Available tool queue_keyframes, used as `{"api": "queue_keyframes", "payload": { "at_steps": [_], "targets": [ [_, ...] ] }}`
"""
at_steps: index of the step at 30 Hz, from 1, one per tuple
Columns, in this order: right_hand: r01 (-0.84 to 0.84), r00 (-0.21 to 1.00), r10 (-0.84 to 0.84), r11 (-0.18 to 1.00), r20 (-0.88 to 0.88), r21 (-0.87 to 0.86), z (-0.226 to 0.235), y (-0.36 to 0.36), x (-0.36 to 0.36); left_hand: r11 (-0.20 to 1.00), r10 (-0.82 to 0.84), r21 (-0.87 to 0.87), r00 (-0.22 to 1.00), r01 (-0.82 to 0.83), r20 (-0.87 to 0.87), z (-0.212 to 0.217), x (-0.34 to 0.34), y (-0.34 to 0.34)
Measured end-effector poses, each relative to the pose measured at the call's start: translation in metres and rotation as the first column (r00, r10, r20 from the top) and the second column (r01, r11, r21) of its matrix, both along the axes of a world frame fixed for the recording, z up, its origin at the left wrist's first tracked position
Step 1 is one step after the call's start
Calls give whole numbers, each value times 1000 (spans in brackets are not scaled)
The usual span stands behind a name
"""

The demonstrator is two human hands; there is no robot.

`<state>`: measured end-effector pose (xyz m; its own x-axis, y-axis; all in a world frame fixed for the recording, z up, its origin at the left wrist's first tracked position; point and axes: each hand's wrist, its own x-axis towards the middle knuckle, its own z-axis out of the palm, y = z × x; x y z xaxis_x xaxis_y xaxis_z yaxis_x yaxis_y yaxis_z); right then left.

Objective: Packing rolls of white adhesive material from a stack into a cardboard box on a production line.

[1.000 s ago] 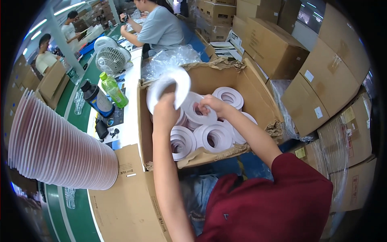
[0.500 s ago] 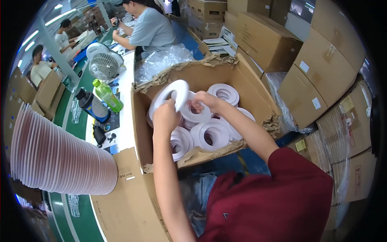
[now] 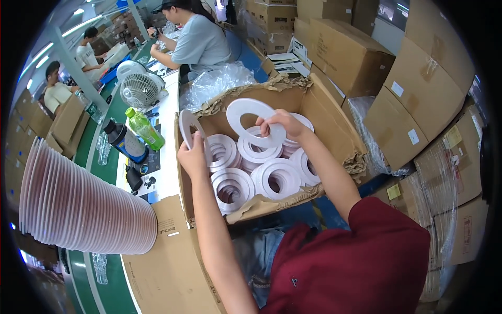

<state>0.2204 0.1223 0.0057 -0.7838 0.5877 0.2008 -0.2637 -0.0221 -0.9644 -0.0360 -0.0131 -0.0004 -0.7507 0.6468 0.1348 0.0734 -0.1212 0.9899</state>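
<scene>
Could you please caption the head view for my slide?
Left hand and right hand each lift a white ring from a cardboard box.

Matt white foam-like rings here, one (image 3: 187, 128) pinched in the left hand (image 3: 192, 157), another (image 3: 255, 121) gripped by the right hand (image 3: 277, 123), both smooth and dull. The box (image 3: 334, 131) is raw brown cardboard with ragged, torn flap edges. Crinkled glossy clear plastic (image 3: 217, 83) sits behind it, and the stacked pale lids (image 3: 78, 209) look like smooth plastic.

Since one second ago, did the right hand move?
Yes. The right hand lifted a white ring up from the stacks in the cardboard box.
</scene>
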Motion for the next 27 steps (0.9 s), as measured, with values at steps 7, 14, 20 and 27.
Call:
{"api": "queue_keyframes", "payload": {
  "at_steps": [7, 14, 20, 27],
  "targets": [
    [131, 947, -171, 979, -273, -156, 0, -10, -13, 833, -538, 417, 709, 363, 456, -10, 6, 5],
    [344, 927, -364, 922, -94, -175, -51, -2, -54, 732, -681, 367, 620, 573, 390, -7, 20, 3],
    [423, 842, -498, 847, 206, 323, -73, -11, -62, 732, -677, 322, 586, 601, 445, -2, 26, -2],
    [439, 780, -580, 774, 234, 456, -54, 0, -67, 651, -753, 311, 541, 692, 373, -11, 21, -2]
  ]
}}
